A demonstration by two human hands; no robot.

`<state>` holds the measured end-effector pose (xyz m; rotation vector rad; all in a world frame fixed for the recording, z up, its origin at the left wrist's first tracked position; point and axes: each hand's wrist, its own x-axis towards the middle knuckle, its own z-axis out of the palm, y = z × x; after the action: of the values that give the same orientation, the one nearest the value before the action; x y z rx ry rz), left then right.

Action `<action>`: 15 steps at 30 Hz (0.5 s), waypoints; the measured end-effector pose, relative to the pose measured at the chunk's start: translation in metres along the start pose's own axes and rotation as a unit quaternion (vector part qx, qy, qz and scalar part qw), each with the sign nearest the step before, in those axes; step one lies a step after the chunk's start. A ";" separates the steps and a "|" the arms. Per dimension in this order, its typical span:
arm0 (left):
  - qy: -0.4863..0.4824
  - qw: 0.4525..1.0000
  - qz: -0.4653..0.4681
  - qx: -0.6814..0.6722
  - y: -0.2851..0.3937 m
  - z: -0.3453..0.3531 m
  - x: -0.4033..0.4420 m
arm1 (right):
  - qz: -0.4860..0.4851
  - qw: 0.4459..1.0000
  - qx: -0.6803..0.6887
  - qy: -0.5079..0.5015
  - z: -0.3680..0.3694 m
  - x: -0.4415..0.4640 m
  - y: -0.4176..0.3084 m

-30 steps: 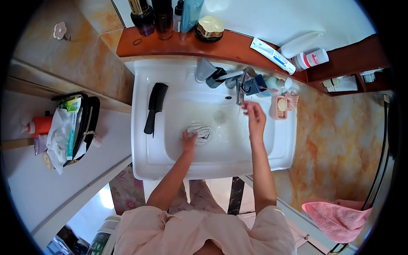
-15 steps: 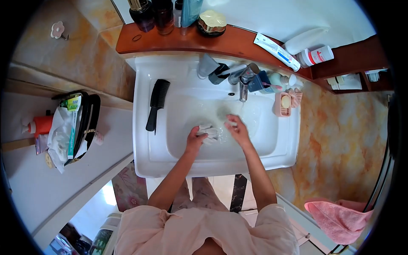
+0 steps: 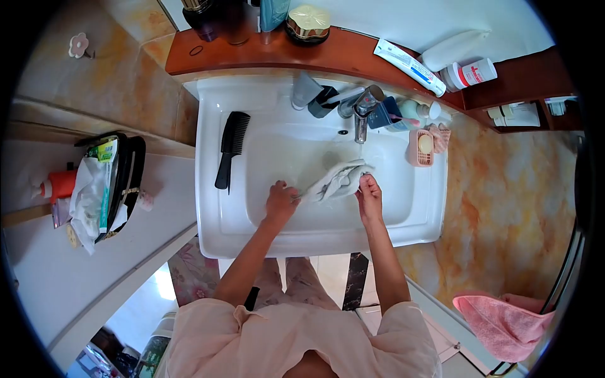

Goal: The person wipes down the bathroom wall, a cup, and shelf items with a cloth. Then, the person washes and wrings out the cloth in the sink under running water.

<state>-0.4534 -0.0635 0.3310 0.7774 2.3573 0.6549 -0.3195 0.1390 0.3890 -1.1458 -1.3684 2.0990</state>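
Note:
A wet, whitish cloth (image 3: 340, 181) is stretched out over the white sink basin (image 3: 265, 211), below the faucet (image 3: 361, 129). Its folds hide what kind of cloth it is. My left hand (image 3: 282, 200) pinches the narrow left end, fingers closed. At the other end, my right hand (image 3: 370, 192) grips the upper right corner between thumb and fingers. Cloudy water lies in the basin under the cloth.
A black comb (image 3: 233, 148) lies on the sink's left ledge. Right of the faucet are a blue cup (image 3: 383, 116) and a pink soap dish (image 3: 421, 150) with soap. Toothpaste (image 3: 409, 67) and jars line the wooden shelf (image 3: 252, 60). A pink towel (image 3: 504, 324) hangs at right.
The cloth was bunched in my left hand and is now spread between both hands. My right hand has moved slightly right and taken hold of its corner; my left has shifted left.

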 end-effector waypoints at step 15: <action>-0.173 0.852 0.062 -0.490 0.067 -0.064 0.036 | -0.069 0.995 0.064 -0.028 0.018 -0.038 -0.099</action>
<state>-0.4941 -0.0093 0.4044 0.4924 1.3495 1.4561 -0.3221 0.1475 0.4965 -0.9207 -1.2789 2.0996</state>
